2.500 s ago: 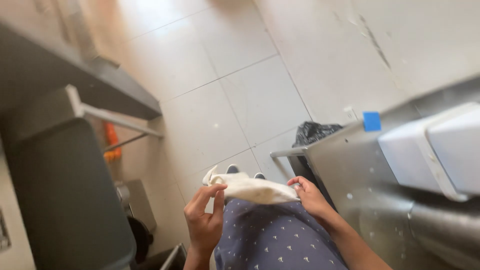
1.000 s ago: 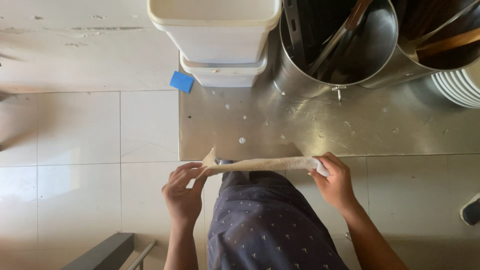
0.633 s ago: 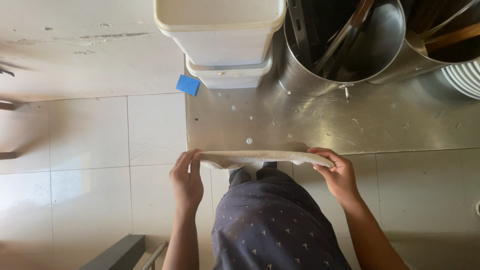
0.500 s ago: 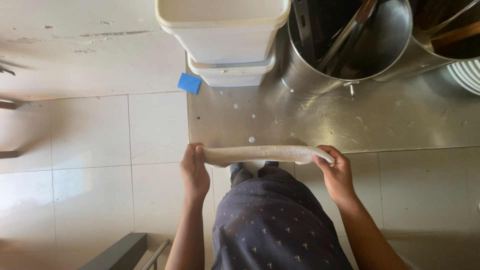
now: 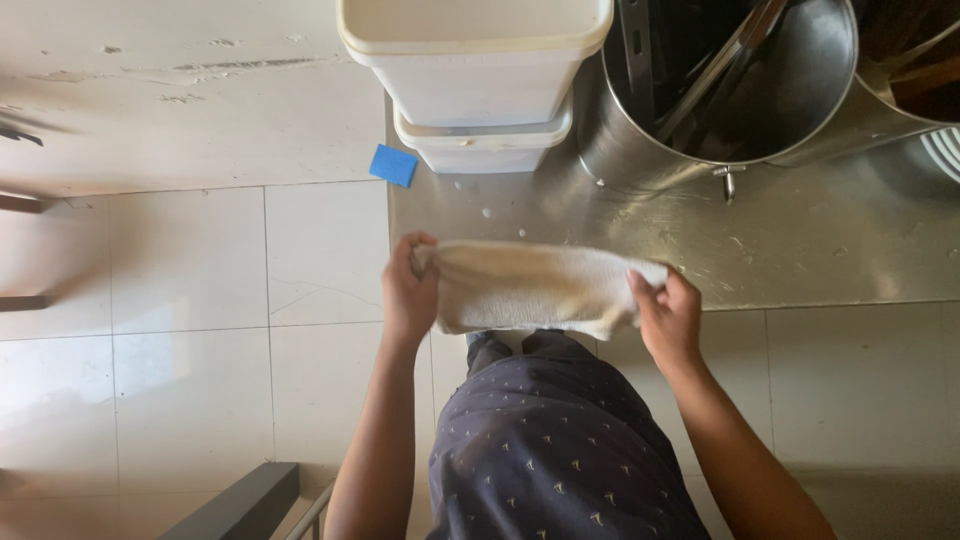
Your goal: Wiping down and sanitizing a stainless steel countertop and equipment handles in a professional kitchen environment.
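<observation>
- Cream cloth [image 5: 535, 287], a soft towel-like piece, is stretched flat between two hands in front of the person's body, over the near edge of a steel counter [image 5: 800, 250].
- Left hand [image 5: 410, 295] grips the cloth's left end, fingers curled over the top edge and clenched on the fabric.
- Right hand [image 5: 670, 320] pinches the right end, thumb and fingers closed on the cloth's corner.
- Both forearms rise from the bottom of the view; the cloth hangs slightly below the hands along its lower edge.
- Dark blue patterned garment [image 5: 560, 450] on the person's legs shows directly beneath the cloth.
- Beyond the cloth, two stacked white plastic tubs [image 5: 480, 80] stand on the counter's far left part.
- Just right of the tubs stands a large round steel pot [image 5: 720, 90] with long utensils inside; a second steel vessel [image 5: 915, 70] is partly cut off at the right edge.
- A small blue square sponge [image 5: 393, 165] lies at the counter's left corner, near the lower tub.
- Pale floor tiles [image 5: 190, 300] fill the left side of the view.
</observation>
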